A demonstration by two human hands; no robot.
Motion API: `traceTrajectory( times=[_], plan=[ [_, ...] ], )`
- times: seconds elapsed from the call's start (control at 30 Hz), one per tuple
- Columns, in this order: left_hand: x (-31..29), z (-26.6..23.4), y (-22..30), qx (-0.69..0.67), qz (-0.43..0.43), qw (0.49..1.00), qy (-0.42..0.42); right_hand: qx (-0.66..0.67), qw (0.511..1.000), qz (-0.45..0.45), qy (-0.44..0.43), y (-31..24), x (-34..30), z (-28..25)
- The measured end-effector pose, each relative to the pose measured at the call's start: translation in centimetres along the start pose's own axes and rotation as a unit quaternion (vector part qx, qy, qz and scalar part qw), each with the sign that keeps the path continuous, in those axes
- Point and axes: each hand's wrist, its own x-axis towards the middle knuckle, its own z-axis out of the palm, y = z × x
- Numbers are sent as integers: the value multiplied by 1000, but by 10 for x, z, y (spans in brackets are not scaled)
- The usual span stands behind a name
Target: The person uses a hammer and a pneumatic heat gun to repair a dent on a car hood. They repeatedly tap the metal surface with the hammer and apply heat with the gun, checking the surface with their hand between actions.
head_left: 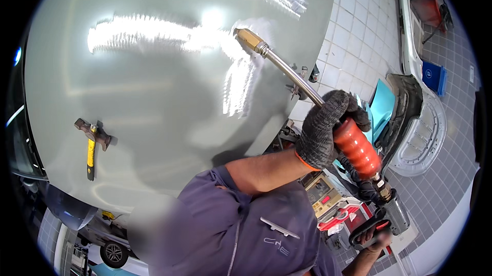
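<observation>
Purple-grey cloth shirt is showing nearest. Beside the big grey metal panel, I'm seeing my gloved left hand and right hand tightly curling around the red-handled steel tool, likely steadying its brass tip there.

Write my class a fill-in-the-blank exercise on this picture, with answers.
1. The hammer lying on the panel has a black and ____ handle.
2. The gloved hand has a cuff edged in ____.
3. The ridged cylinder on the long tool is coloured ____.
4. The floor at far right is laid with grey ____.

Missing words: yellow; orange; red; tiles.
</observation>
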Motion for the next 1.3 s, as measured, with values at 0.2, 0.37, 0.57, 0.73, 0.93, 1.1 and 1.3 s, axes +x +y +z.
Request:
traceTrajectory(
  times=[0.2,0.37,0.57,0.73,0.93,1.1,1.3],
  plan=[
    [-11,-7,-26,55,12,998,-26,21,1000,-2,0,12,3,-7],
    [-1,-8,-2,180,-6,983,-43,66,998,8,14,21,-3,-8],
    [11,-14,32,-89,56,991,-80,155,985,63,37,28,-5,22],
    [10,21,33,73,64,964,247,108,994,28,-4,36,-6,24],
    [-6,-4,39,-176,-40,969,-171,47,999,-2,-9,34,-5,6],
    [-12,38,38,-16,1,986,165,14,1000,-16,-7,25,0,2],
    [-1,3,36,-157,-40,973,-167,0,1000,-23,-7,16,5,2]
  ],
)
